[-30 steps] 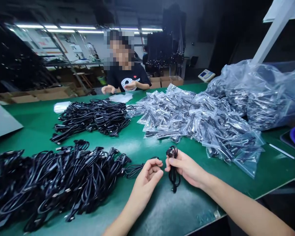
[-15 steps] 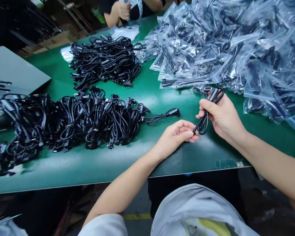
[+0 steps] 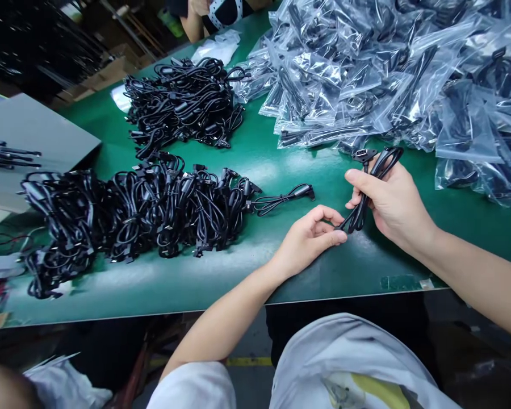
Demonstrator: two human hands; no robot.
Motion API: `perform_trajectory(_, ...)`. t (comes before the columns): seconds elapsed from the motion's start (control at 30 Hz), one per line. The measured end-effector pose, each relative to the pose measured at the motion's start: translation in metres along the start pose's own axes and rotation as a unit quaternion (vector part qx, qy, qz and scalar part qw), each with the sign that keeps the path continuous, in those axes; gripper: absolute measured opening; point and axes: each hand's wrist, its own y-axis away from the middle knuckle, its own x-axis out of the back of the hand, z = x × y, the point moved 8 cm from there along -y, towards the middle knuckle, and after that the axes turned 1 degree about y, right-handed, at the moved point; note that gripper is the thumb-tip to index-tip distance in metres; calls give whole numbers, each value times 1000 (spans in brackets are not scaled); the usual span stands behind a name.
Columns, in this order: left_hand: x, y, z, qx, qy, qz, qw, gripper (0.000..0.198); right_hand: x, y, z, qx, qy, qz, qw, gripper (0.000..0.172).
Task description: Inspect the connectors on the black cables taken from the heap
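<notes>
A coiled black cable (image 3: 360,211) with a flat connector at its upper end is held above the green table. My right hand (image 3: 394,201) is closed around the upper part of the coil, thumb on top. With thumb and fingers pinched, my left hand (image 3: 313,238) grips the lower end of the same cable. Just left of the hands, a single tied cable (image 3: 283,199) lies on the table. Beside it stretches a row of bundled black cables (image 3: 153,210).
Behind the row sits another pile of black cables (image 3: 187,102). Clear bags with cables (image 3: 344,79) are heaped at the back right. A grey box (image 3: 46,136) stands at the left. Across the green table (image 3: 187,289), a co-worker's arm (image 3: 193,20) shows.
The view has shifted slightly. The cable's coil has tilted a little, and both hands keep their grip on it. The co-worker's hand across the table has moved partly out of view.
</notes>
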Motion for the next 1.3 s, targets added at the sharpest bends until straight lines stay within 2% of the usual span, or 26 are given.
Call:
perform_trajectory(0.07,-2,0,0,0,23,-15,1000,32,-1,1,0,-3,-5,-6,1000,43)
perform_trajectory(0.17,-6,0,-3,36,81,-49,995,33,-2,0,3,-14,-14,-16,1000,42)
perform_trajectory(0.3,-7,2,-7,75,114,-60,989,35,0,-1,5,-21,-15,-10,1000,40)
perform_trajectory(0.53,-8,1,-9,75,118,-72,988,31,0,0,4,-30,-15,-8,999,38)
perform_trajectory(0.63,-9,2,-7,52,76,-72,993,30,-1,-1,8,-51,-14,-26,998,39)
perform_trajectory(0.73,-7,5,4,-23,-76,-51,996,26,-9,0,23,-137,-54,-90,985,40)
perform_trajectory(0.77,-7,7,11,-60,-154,-44,985,25,-13,1,28,-167,-75,-114,976,40)
perform_trajectory(0.83,-2,11,29,-148,-315,-7,938,24,-19,5,33,-203,-98,-152,962,39)
perform_trajectory(0.93,21,15,59,-247,-492,136,824,30,-24,9,31,-195,-77,-192,959,28)
perform_trajectory(1.0,38,11,68,-242,-570,207,758,33,-24,11,28,-181,-57,-201,961,19)
perform_trajectory(1.07,48,2,65,-202,-622,209,727,28,-23,12,29,-182,-45,-203,961,14)
perform_trajectory(1.1,49,-1,63,-191,-632,200,724,24,-23,12,30,-185,-41,-198,962,13)
perform_trajectory(1.17,46,0,65,-203,-598,194,751,16,-19,9,33,-182,-38,-166,968,11)
perform_trajectory(1.23,42,9,70,-232,-482,199,821,13,-14,5,35,-167,-34,-124,978,10)
perform_trajectory(1.3,39,16,70,-234,-318,185,900,17,-16,5,38,-158,-35,-126,979,14)
